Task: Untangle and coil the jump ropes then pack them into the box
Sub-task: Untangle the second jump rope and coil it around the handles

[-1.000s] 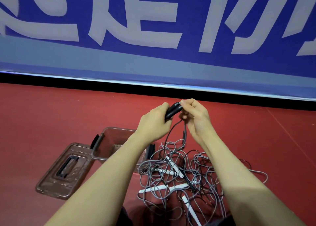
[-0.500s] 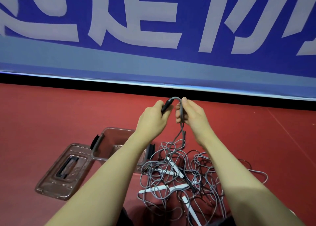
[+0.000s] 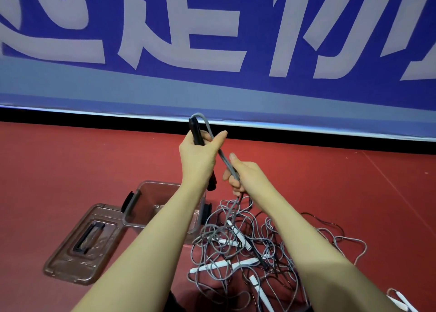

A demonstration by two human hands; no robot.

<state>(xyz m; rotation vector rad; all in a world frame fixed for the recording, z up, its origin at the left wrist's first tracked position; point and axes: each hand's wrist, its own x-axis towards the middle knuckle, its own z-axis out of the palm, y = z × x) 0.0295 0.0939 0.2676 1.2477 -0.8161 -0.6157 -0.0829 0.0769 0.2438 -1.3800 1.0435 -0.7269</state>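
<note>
- Nearest you: tangled pile of grey jump ropes [image 3: 247, 252] on the red floor [image 3: 70, 165], w/ white handles [image 3: 221, 264] lying mixed in; a few loops stray out to the right
- Left of the pile: clear brown box [image 3: 151, 198], open, black latches on its sides, touching the tangle's left edge; your left forearm hides part of it
- Box lid [image 3: 80, 243] lies flat on the floor just left of the box, black handle in its middle
- Your right hand [image 3: 243, 174] is lower, fingers curled round a grey rope strand [image 3: 226, 163], thumb up along it; strand runs down from the fist into the pile
- Your left hand [image 3: 198, 153] is higher, fingers wrapped round a black handle [image 3: 195, 132] held upright; rope arches out of its top & bends down toward the right hand
- Far: blue banner [image 3: 212, 94] w/ big white lettering behind the floor edge
</note>
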